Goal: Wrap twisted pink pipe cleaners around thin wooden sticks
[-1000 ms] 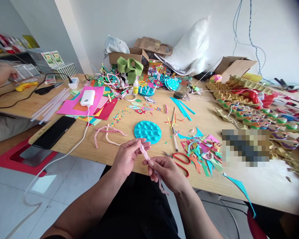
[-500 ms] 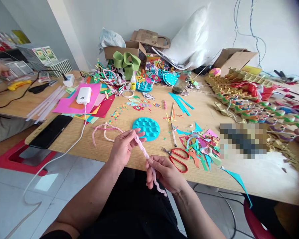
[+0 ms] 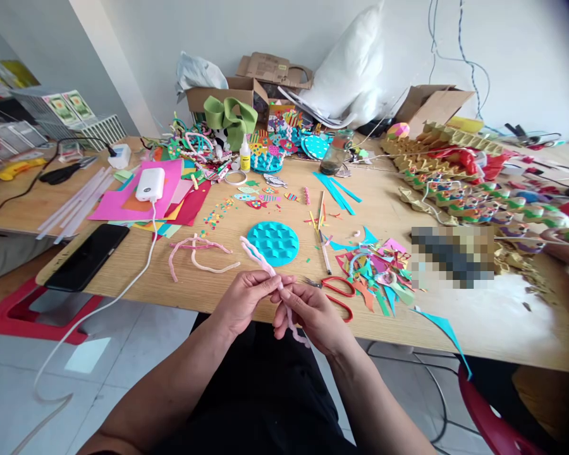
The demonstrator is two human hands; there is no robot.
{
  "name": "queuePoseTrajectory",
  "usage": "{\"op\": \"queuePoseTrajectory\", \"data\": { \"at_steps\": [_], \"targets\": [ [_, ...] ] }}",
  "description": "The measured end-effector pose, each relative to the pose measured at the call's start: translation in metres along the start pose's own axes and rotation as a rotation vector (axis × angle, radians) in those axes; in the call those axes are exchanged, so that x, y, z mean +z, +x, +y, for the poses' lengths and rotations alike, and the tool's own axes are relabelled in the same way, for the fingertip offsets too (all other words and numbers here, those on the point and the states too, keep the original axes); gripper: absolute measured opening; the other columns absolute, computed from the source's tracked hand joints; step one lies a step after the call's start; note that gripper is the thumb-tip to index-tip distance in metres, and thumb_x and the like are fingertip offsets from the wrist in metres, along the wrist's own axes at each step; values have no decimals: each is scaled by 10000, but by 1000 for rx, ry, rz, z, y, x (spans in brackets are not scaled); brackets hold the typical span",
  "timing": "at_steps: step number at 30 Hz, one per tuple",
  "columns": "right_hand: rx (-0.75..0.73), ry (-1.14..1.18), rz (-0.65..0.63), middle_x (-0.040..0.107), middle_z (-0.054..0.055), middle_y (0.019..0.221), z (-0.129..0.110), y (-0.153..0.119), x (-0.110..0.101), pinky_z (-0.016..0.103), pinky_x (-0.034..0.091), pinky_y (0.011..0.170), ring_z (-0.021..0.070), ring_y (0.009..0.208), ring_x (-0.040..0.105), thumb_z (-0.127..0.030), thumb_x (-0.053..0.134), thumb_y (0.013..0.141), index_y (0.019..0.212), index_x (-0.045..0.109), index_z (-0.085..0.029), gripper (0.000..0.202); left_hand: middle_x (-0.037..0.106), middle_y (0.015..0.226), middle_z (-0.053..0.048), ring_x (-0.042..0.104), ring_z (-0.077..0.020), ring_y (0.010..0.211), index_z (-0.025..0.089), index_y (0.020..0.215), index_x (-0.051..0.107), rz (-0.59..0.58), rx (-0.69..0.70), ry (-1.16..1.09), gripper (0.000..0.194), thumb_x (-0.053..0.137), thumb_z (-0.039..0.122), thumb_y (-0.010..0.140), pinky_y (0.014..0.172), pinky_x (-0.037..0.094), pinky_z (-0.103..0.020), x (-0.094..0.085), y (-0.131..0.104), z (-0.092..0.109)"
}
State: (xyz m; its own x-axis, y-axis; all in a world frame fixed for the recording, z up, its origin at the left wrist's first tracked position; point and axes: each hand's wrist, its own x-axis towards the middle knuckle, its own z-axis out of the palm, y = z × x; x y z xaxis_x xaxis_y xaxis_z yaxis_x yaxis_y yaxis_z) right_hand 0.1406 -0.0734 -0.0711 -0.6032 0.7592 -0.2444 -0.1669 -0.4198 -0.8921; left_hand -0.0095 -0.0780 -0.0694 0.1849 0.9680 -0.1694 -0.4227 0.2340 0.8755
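Observation:
Between thumb and fingers, my left hand (image 3: pixel 246 297) pinches a pale pink twisted pipe cleaner (image 3: pixel 256 256) near its middle. Right beside it, my right hand (image 3: pixel 313 313) grips the same strand, whose lower end curls down below the fingers. The upper end points up and left, in front of a round blue disc (image 3: pixel 275 243) with raised wavy folds. To the left on the table lie a darker pink pipe cleaner (image 3: pixel 173 262) and a cream one (image 3: pixel 215 272). Red-handled scissors (image 3: pixel 339 287) rest just beyond my right hand.
Colourful paper scraps (image 3: pixel 379 272) are heaped right of the scissors. Paper fish (image 3: pixel 258 197), a glue bottle (image 3: pixel 245 155) and a pen (image 3: pixel 325 253) lie farther back. A phone (image 3: pixel 88 256) and a white power bank (image 3: pixel 150 183) with a cable are at left. Painted egg cartons (image 3: pixel 483 196) fill the right.
My left hand has slid down the pink strand to meet my right hand, leaving more of the upper end exposed. The view has turned slightly to the right.

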Motion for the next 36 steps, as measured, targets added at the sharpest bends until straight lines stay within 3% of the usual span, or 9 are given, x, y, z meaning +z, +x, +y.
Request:
{"op": "queuePoseTrajectory", "data": {
  "at_steps": [6,11,13,15,19,24,29,33,36],
  "targets": [
    [-52,-348,102,667,56,711,-7,-19,-19,293,504,595,171,598,660,-460,515,861,799,572,-148,324,725,833,-90,685,-243,825,125,795,706,58,-3,-122,153,681,267,744,776,524,-364,-4,9,3],
    [-346,-1253,509,666,91,861,-11,-42,-55,352,456,725,229,818,613,-335,453,908,893,632,-179,238,729,834,-97,699,-237,779,124,842,687,46,-39,-137,157,667,256,758,658,556,-305,-8,12,7],
    [-392,-1554,533,648,107,924,-8,-48,-68,385,434,794,257,907,572,-262,460,901,945,632,-174,198,729,850,-99,702,-234,756,125,853,679,34,-53,-125,169,665,265,760,605,562,-279,-8,13,10],
    [-344,-1747,514,626,116,946,-2,-49,-77,394,422,816,266,932,541,-191,478,882,991,622,-159,183,725,886,-106,704,-237,746,127,874,671,12,-75,-111,189,661,279,762,533,559,-250,-8,13,12],
    [-239,-1908,504,588,112,974,5,-46,-80,378,412,812,259,934,510,-69,474,849,1047,592,-142,242,707,980,-120,700,-260,790,137,915,658,-54,-114,-87,207,649,286,771,395,523,-203,-11,14,15],
    [-221,-2003,508,568,124,919,4,-40,-76,381,415,783,274,899,499,-62,455,848,965,588,-122,186,701,983,-127,696,-276,814,140,951,640,-113,-154,-58,210,603,293,811,357,495,-183,-17,16,16],
    [-215,-1891,536,576,128,862,4,-40,-80,390,418,776,277,890,523,0,387,820,901,545,-131,221,700,964,-123,687,-289,853,129,919,641,-147,-148,-134,184,585,282,832,640,578,-339,-17,15,17],
    [-303,-1322,556,591,117,917,-5,-49,-75,354,444,728,239,859,554,-184,412,893,929,483,-167,81,687,1019,-126,646,-318,973,131,900,657,-176,-130,-228,154,574,245,841,852,503,-468,-15,13,21],
    [-245,-754,403,571,68,848,-14,-59,-54,297,447,620,184,729,542,-372,454,899,1006,479,-184,217,669,1078,-105,612,-309,1047,163,891,665,-147,-94,-339,142,588,267,833,922,454,-479,-13,15,22]
  ]
}}
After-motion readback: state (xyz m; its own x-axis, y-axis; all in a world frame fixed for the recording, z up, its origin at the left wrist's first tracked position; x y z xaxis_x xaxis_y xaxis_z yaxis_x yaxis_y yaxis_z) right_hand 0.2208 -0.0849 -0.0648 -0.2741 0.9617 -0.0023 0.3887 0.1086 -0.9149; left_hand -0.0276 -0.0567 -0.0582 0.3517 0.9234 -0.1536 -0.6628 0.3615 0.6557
